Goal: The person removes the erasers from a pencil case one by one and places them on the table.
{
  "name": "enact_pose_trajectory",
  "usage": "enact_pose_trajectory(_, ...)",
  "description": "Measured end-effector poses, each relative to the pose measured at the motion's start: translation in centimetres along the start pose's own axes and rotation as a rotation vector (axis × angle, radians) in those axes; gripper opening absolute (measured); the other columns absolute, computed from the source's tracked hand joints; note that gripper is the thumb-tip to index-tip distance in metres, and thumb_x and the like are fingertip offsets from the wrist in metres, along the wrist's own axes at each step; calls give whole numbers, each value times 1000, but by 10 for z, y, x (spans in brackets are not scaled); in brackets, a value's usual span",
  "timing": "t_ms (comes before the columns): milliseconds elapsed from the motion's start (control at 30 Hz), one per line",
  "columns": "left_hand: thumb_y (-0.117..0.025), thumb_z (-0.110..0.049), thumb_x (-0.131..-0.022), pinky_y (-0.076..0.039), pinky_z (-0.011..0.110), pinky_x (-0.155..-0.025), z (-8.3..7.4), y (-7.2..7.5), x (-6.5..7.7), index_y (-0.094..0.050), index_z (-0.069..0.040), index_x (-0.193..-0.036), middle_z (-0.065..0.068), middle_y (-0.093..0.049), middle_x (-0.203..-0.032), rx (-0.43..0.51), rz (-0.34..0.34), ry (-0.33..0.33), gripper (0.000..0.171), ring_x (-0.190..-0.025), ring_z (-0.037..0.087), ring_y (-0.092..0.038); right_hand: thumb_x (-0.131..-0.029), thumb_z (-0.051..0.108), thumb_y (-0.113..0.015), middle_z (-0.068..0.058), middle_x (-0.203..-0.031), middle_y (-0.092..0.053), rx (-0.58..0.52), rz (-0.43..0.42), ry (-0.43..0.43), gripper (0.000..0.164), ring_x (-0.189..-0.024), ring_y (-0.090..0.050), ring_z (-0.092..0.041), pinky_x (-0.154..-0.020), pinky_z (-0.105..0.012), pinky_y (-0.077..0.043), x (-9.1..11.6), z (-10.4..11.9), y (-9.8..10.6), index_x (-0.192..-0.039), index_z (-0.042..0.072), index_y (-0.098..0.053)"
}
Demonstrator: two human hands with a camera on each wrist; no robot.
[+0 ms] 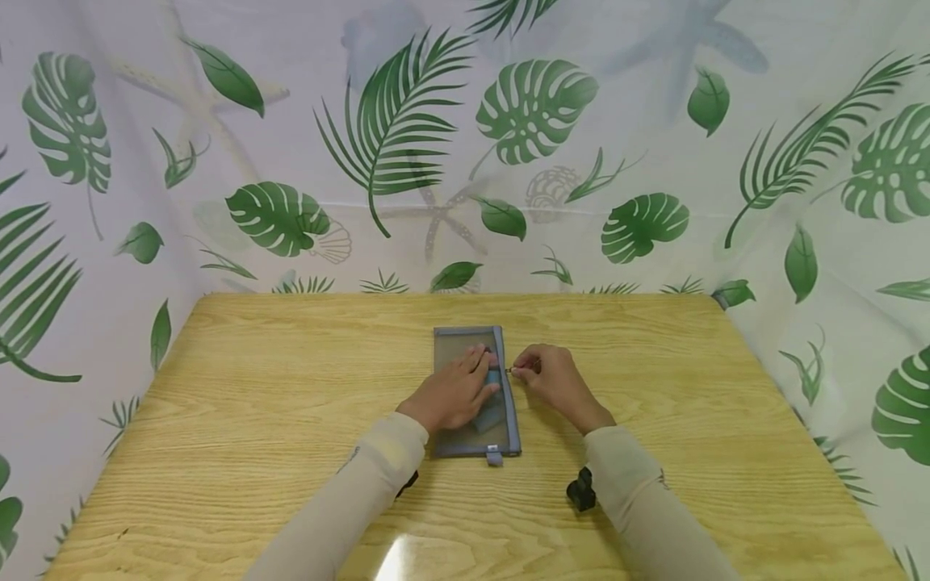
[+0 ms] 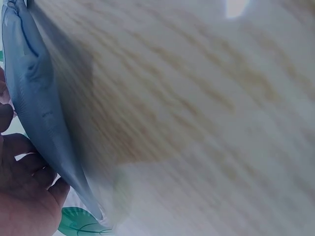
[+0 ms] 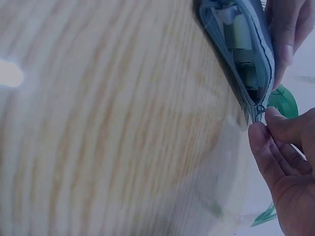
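A grey-blue mesh zipper pouch [image 1: 465,442] lies on the table, its zipper edge facing right. My left hand [image 1: 454,391] rests on top of the pouch with its fingers fairly straight, and it covers part of the contents. Between thumb and fingertips my right hand [image 1: 558,383] pinches the small zipper pull [image 1: 509,370] at the right edge. In the right wrist view the pouch [image 3: 269,51] gapes on one side of the pull, and a pale yellowish item [image 3: 238,32] shows inside; its kind is unclear. The left wrist view shows the pouch's side [image 2: 42,103] bulging beside the left hand [image 2: 27,191].
The wood-grain table [image 1: 291,363] extends around the pouch on all sides. A fabric tab [image 1: 494,458] sticks out from the pouch's near end. White leaf-patterned sheets [image 1: 436,145] hang behind the table and at both sides.
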State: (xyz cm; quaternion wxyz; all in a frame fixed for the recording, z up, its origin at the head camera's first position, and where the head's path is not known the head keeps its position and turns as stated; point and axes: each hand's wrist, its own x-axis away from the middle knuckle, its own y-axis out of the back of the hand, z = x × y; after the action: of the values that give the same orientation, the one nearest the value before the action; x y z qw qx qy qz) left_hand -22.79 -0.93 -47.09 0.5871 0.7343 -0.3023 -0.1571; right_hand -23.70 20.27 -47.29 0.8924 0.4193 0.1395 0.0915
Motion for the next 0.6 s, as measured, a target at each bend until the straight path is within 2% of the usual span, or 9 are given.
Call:
enact_pose_trajectory(333, -26, -42, -112, -14, 38, -123, 3, -1, -4, -18, -1, -161, 15, -13, -168, 1, 31, 19, 64, -155, 27, -12, -92, 7, -75, -8, -87, -73, -31, 1, -3, 7, -74, -68, -18, -68, -37, -57, -2, 1, 1, -92, 0, -75)
enact_pose_trajectory(600, -27, -43, -112, -14, 38, -123, 1, 0, -2, -17, -4, -162, 13, -11, -168, 22, 46, 28, 64, -155, 26, -10, -91, 3, -75, -10, -87, -74, -43, -58, -23, 4, -74, -69, -20, -67, -37, -58, -4, -1, -3, -89, 1, -78)
